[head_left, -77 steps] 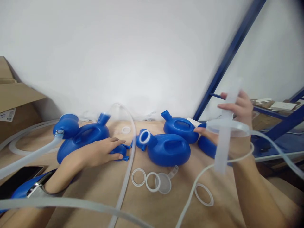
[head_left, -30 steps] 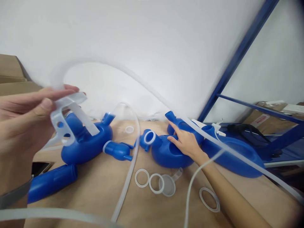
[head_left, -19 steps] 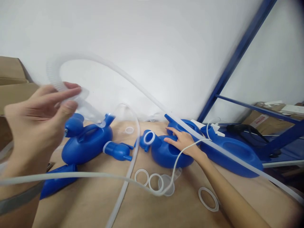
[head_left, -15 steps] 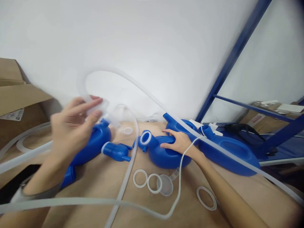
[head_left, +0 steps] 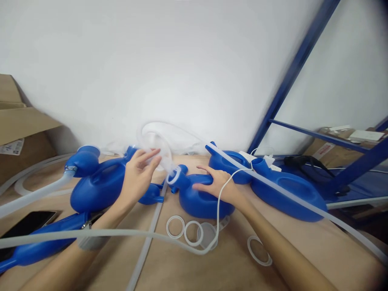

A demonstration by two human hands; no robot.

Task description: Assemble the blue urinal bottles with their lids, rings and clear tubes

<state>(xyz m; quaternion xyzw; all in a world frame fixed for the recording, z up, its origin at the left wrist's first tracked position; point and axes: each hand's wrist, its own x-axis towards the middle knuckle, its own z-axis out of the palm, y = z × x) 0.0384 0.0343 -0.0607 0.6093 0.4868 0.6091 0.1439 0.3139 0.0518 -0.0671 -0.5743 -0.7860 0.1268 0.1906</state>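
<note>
My right hand (head_left: 216, 184) grips the handle of a blue plastic urinal bottle (head_left: 204, 206), which lies tilted with its white-rimmed mouth toward my left hand. My left hand (head_left: 138, 171) is beside that mouth, thumb and forefinger pinched at a clear, flexible tube (head_left: 165, 159). Its end is at the bottle's mouth; blur hides how far in it reaches. The tube loops up behind my fingers. A smaller blue spouted piece (head_left: 150, 195) lies partly behind my left wrist. White rings (head_left: 185, 233) and a translucent disc-shaped cap (head_left: 208, 236) lie in front of the bottle.
More blue bottles (head_left: 289, 196) stand at right, another (head_left: 97, 190) at left beside a blue head (head_left: 86, 161) with a hose. A white cable (head_left: 220, 202) and long hose (head_left: 281, 192) cross the view. A phone (head_left: 33, 222), cardboard box (head_left: 27, 129) and blue rack (head_left: 291, 81) flank the table.
My left hand has moved right and down, bringing the clear tube to the bottle's mouth. The tube's loop has shrunk. My right hand stays on the bottle.
</note>
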